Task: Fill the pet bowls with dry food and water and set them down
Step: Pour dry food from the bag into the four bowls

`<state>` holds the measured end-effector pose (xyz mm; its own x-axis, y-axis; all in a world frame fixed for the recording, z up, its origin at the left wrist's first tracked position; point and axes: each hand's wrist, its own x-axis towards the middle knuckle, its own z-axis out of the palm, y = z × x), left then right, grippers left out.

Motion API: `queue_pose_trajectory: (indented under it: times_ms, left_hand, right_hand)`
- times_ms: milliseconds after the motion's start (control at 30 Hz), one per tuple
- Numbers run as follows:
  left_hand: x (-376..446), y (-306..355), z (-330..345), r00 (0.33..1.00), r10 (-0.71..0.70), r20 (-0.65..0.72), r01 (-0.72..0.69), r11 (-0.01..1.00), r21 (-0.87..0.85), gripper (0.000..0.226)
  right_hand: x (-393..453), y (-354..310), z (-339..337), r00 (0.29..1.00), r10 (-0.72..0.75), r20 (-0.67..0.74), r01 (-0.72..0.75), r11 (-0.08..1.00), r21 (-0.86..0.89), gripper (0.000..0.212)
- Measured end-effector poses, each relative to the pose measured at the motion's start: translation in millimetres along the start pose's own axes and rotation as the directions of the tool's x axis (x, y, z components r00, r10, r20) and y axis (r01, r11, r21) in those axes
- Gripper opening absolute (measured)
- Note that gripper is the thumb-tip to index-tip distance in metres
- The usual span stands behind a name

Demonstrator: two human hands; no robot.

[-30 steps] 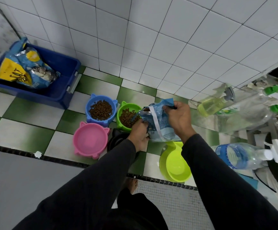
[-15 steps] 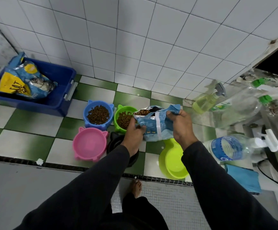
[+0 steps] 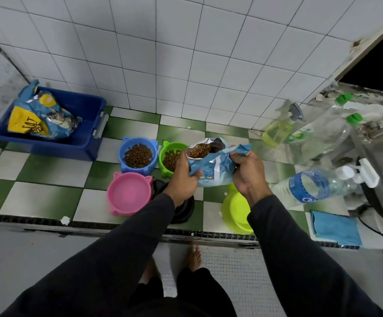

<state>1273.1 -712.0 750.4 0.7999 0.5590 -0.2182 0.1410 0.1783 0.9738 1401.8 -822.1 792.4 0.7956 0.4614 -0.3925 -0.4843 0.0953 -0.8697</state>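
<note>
Fingers of the left hand (image 3: 183,177) curl round the lower left side of the food bag (image 3: 215,165), while the right hand (image 3: 247,170) pinches its upper right corner; between them the bag is held above the floor, mouth open and turned up-left, kibble showing inside. Just left of the bag, partly behind the left hand, sits the green bowl (image 3: 171,159) with kibble in it, and left of that the blue bowl (image 3: 138,155), also holding kibble. The pink bowl (image 3: 129,193) lies below-left of the bag and looks unfilled, as does the yellow-green bowl (image 3: 237,208) just below the bag; a dark bowl (image 3: 182,210) is mostly hidden under the left forearm. Dry food seems the step in hand, with two bowls served. Next would likely be tipping the bag's mouth over an unfilled bowl, or folding it shut and reaching for the water bottle (image 3: 309,187) lying right of the bag. A blue bin (image 3: 87,124) with another food bag stands far left.
</note>
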Motion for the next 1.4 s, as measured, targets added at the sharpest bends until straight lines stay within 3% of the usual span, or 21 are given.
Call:
queue_pose_trajectory:
  times_ms: [167, 467, 633, 1000, 1233, 1400]
  left_hand:
    - [-11, -2, 5, 1.0, 0.016, 0.019, -0.017, 0.999, 0.035, 0.058]
    - [-49, -21, 28, 0.998, 0.0, -0.061, -0.012, 0.981, -0.196, 0.049]
    - [-73, -37, 39, 0.994, -0.083, -0.075, 0.044, 0.906, -0.422, 0.037]
    - [-94, -62, 49, 0.972, -0.225, -0.072, 0.134, 0.777, -0.616, 0.042]
    - [-97, -68, 62, 0.936, -0.337, -0.099, 0.174, 0.691, -0.702, 0.043]
    - [-97, -71, 67, 0.918, -0.386, -0.097, 0.205, 0.667, -0.716, 0.04]
  right_hand:
    - [-10, -4, -6, 1.0, -0.012, 0.022, 0.012, 1.0, 0.015, 0.018]
    - [-36, -6, -26, 1.0, 0.004, 0.029, -0.004, 1.0, -0.007, 0.019]
    - [-53, -6, -30, 0.999, -0.016, 0.048, 0.02, 0.997, -0.07, 0.017]
    - [-71, 0, -23, 0.997, -0.061, 0.037, 0.069, 0.954, -0.293, 0.022]
    - [-74, 7, -15, 0.976, -0.19, 0.104, 0.215, 0.788, -0.578, 0.03]
    - [-77, 5, -5, 0.934, -0.269, 0.235, 0.349, 0.548, -0.76, 0.029]
